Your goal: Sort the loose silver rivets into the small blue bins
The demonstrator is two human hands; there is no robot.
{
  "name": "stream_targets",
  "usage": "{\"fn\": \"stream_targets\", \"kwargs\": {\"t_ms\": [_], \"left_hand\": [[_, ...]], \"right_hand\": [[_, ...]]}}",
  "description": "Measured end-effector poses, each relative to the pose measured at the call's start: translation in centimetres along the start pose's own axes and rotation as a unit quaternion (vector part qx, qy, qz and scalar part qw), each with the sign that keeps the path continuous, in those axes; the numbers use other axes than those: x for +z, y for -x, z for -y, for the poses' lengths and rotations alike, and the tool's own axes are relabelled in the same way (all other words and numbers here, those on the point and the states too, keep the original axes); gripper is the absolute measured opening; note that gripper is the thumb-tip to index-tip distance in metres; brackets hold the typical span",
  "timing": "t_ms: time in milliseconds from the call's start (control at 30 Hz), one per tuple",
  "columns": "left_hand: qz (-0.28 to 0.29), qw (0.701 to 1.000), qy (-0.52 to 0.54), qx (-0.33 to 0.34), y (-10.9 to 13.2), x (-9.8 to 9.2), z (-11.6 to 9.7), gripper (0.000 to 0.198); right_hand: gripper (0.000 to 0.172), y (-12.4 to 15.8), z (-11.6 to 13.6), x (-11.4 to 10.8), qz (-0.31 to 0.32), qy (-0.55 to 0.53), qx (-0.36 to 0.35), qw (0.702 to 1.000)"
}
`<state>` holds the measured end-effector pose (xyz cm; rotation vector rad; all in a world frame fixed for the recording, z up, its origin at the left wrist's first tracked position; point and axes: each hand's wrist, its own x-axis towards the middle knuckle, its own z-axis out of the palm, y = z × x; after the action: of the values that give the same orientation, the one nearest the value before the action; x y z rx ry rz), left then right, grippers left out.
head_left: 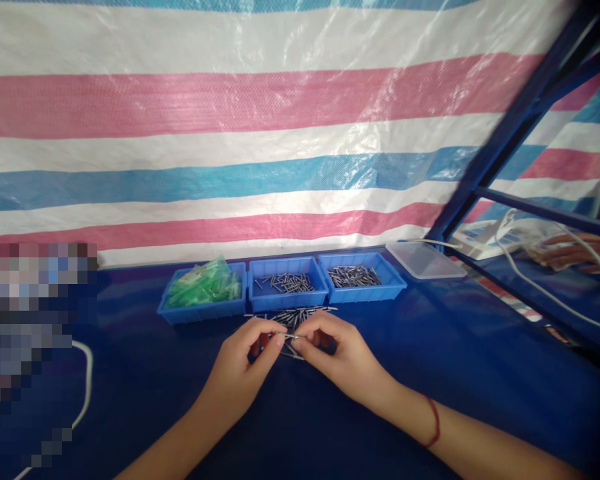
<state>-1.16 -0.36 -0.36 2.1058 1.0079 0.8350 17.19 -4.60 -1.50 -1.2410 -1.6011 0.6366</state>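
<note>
Left hand [245,353] and right hand [350,353], fingertips closed, pinch a thin metal pin [290,336] between them, likely for fine control, loose pins [301,315] at 12 o'clock on the desk [155,393] and three blue bins [289,302] (close-in, presumably for easy reach) beyond, 10 to 2.

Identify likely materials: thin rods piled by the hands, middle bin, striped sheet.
Thin rods: probably metal, fairly shiny; silvery grey with bright glints.
Middle bin: likely moulded plastic, satin; uniform blue, soft sheen.
Striped sheet: looks like woven plastic tarpaulin, glossy; fine weave texture, creases, bright highlights.
</note>
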Motion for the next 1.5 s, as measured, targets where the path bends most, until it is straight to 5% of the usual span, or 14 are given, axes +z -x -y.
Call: {"fn": "stream_targets", "kwargs": {"t_ms": [433,600,733,900,1233,1500], "left_hand": [[0.050,0.978,-0.155,0.128,-0.1,-0.3,0.5,0.017],[0.045,0.968,-0.222,0.103,-0.3,-0.8,1.1,0.021],[0.062,0.955,-0.276,0.083,-0.6,-1.3,2.0,0.021],[0.093,0.948,-0.295,0.073,-0.6,-1.4,2.2,0.016],[0.084,0.957,-0.271,0.067,-0.8,-1.2,2.5,0.021],[0.017,0.982,-0.182,0.049,-0.9,-1.1,2.5,0.018]], "right_hand": [[0.014,-0.4,0.5,-1.1,0.006,0.044,-0.070,0.997],[0.014,-2.2,-0.4,-4.7,-0.140,0.141,-0.125,0.972],[0.022,-4.0,-3.1,-7.9,-0.253,0.272,-0.076,0.925],[0.028,-4.6,-5.0,-8.3,-0.208,0.395,-0.008,0.895],[0.015,-1.9,-1.3,-3.2,-0.052,0.272,-0.135,0.951],[0.010,-1.3,-0.7,-2.0,0.017,0.227,-0.152,0.962]]}}
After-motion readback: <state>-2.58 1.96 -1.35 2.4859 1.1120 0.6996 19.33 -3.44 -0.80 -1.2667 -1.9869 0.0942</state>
